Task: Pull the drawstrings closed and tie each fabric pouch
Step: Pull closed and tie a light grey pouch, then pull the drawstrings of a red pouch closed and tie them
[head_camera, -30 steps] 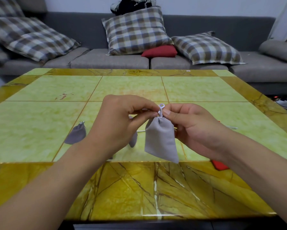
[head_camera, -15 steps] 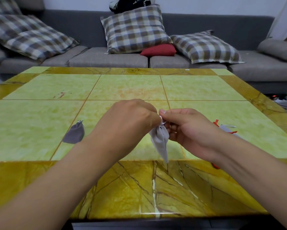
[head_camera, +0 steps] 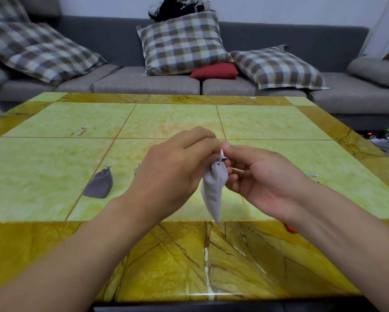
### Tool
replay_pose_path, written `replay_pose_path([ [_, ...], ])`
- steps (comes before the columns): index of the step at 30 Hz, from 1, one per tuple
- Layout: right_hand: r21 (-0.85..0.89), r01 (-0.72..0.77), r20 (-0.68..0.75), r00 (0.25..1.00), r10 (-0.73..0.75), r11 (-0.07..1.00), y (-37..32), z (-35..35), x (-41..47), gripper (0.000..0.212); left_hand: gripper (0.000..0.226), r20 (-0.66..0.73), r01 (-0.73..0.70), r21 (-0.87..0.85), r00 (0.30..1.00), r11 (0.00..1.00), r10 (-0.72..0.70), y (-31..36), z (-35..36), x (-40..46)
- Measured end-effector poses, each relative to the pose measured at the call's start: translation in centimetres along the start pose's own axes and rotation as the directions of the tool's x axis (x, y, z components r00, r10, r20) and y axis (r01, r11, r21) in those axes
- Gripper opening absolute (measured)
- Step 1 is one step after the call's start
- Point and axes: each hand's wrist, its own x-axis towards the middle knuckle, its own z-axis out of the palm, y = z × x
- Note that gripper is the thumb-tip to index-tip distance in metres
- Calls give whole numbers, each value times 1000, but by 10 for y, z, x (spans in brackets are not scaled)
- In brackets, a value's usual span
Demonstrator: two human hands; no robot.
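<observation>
A light grey fabric pouch [head_camera: 214, 188] hangs between my hands above the table, its neck gathered tight. My left hand [head_camera: 173, 170] pinches the white drawstring at the pouch's top from the left. My right hand [head_camera: 261, 176] pinches the same string from the right, fingers curled. The string itself is mostly hidden by my fingertips. A darker grey pouch [head_camera: 99, 184] lies closed on the table to the left. Behind my left hand, only the string tip of another pouch [head_camera: 137, 168] shows.
The yellow-green marble table [head_camera: 54, 154] reaches to a grey sofa [head_camera: 144, 83] with checked cushions. Something red [head_camera: 289, 228] peeks out under my right wrist, and a pale pouch's string end [head_camera: 311, 175] lies right of it. Cables lie on the floor at far right.
The light grey pouch went from hanging flat and wide to narrow, with its neck drawn tight. My hands have closed in together at its top.
</observation>
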Motion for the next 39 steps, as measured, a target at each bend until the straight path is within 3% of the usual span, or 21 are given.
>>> replay_pose_path([
  [5,53,-19,3,1000,19,998,-3,-1,-3,16,13,45,135,-81,990,988,-132,-3,6,-1],
  [9,-105,87,-57,994,-94,991,-5,-6,-1,14,11,10,329,-189,943,925,-333,-1,9,-1],
  [11,-170,151,-106,980,-170,974,-3,-6,1,14,18,58,491,-349,862,798,-504,6,13,0],
  [13,-223,210,-147,958,-246,952,-2,-4,2,15,22,163,630,-542,728,556,-666,17,16,4],
  [15,-244,248,-165,942,-292,938,0,0,4,18,26,221,669,-652,617,356,-755,23,17,8],
  [17,-235,258,-182,936,-303,937,2,1,4,18,27,229,654,-699,588,290,-776,25,17,10],
  [24,-154,282,-243,918,-313,947,10,8,8,18,26,221,672,-674,581,308,-784,19,21,9],
  [26,-168,257,-217,932,-290,952,12,6,11,17,24,179,670,-630,617,393,-766,12,22,6],
  [29,-307,58,-49,996,-76,950,4,-9,15,33,17,161,678,-415,711,607,-685,-11,17,-2],
  [31,-587,-11,-55,998,-26,810,-7,-31,22,41,15,162,693,-178,721,699,-674,-37,9,-8],
  [33,-892,11,-63,987,-148,452,-18,-61,32,34,15,172,684,105,702,722,-691,-65,-1,-16],
  [35,-995,4,-11,989,-149,100,-30,-90,38,37,17,231,671,301,638,677,-735,-87,-7,-25],
  [36,-1000,-13,-13,996,-91,-9,-34,-102,39,45,18,238,679,344,606,649,-759,-95,-8,-29],
  [38,-993,-56,-58,998,13,-106,-39,-116,39,57,26,182,709,353,588,611,-788,-101,-8,-31],
  [39,-989,-69,-75,996,42,-132,-39,-121,39,58,29,131,715,323,616,621,-777,-99,-8,-29],
])
